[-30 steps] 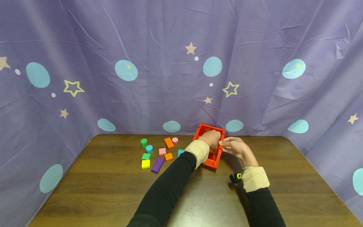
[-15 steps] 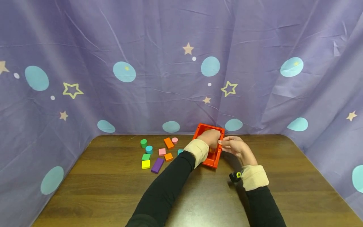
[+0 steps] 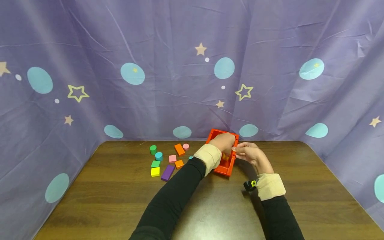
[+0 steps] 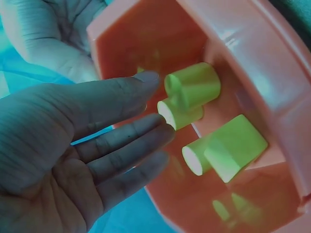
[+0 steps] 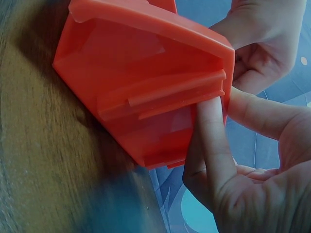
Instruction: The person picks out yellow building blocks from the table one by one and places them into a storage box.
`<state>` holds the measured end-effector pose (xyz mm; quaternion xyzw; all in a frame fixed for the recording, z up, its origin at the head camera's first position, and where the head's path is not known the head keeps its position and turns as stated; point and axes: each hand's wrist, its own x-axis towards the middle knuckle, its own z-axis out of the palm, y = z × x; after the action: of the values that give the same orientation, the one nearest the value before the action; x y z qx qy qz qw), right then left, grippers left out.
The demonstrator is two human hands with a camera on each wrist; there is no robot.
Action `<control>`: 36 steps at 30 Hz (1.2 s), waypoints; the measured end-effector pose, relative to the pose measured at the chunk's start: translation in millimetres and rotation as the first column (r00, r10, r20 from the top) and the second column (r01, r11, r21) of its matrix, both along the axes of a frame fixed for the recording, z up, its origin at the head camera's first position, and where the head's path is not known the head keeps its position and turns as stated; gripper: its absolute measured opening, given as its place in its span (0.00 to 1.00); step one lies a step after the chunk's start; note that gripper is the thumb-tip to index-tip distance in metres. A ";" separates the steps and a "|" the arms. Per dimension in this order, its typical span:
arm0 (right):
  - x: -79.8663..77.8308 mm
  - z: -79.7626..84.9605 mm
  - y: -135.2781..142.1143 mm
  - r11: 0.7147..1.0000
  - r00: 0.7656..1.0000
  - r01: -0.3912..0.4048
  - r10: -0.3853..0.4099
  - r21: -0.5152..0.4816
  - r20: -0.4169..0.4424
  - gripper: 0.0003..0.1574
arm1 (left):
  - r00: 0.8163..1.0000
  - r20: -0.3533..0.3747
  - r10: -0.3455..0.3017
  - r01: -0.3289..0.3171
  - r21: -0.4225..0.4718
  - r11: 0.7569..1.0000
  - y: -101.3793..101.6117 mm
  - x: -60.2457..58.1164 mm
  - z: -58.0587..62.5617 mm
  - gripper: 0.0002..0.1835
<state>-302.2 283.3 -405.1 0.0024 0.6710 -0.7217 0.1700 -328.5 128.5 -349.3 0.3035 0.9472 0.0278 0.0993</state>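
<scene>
A red plastic bin [image 3: 223, 170] stands at the back of the table. My left hand [image 3: 222, 141] reaches into it from the left. In the left wrist view, the left hand's fingers [image 4: 131, 167] are fairly straight, their tips close to several yellow-green blocks in the bin, among them a cylinder [image 4: 197, 85] and a squarish block [image 4: 238, 148]. I see nothing held between thumb and fingers. My right hand [image 3: 252, 156] pinches the bin's right wall at the rim. In the right wrist view, its index finger [image 5: 214, 141] lies against the outside wall, under a ridge.
Left of the bin, several coloured blocks lie loose on the wooden table [image 3: 120, 200]: a purple one [image 3: 167, 173], a yellow one [image 3: 155, 172], a green cylinder [image 3: 153, 149] and an orange one [image 3: 179, 149]. A purple patterned curtain [image 3: 168, 110] hangs behind the table.
My left hand has risen slightly within the bin, showing more of something yellow below it. My right hand keeps its hold on the rim. The head view has shifted a little.
</scene>
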 end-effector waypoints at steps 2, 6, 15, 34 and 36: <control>-0.1 1.2 -0.3 1.000 1.000 -0.005 0.005 0.004 0.003 0.05 | 1.000 -0.009 -0.011 0.011 -0.001 1.000 -0.7 0.3 2.9 0.09; -0.9 2.7 0.3 1.000 1.000 -0.006 0.006 0.010 0.007 0.05 | 0.999 -0.028 -0.042 0.042 0.014 0.999 -3.0 1.1 9.1 0.06; -2.6 3.7 2.7 1.000 1.000 0.005 -0.005 0.002 -0.001 0.04 | 0.993 -0.050 -0.105 0.108 0.053 0.993 -16.1 8.7 31.6 0.13; -2.0 -1.2 -2.5 0.998 0.998 0.053 -0.054 0.015 0.033 0.05 | 0.991 -0.120 -0.064 0.081 0.144 0.986 -97.5 60.0 97.5 0.15; -2.6 -0.6 -2.5 0.998 0.998 0.055 -0.055 0.019 0.030 0.05 | 0.991 -0.116 -0.065 0.083 0.158 0.984 -106.7 61.9 98.1 0.13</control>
<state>-304.7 280.8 -405.7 0.0336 0.6746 -0.7197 0.1604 -266.6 21.9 -251.2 0.3465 0.9340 0.0844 0.0228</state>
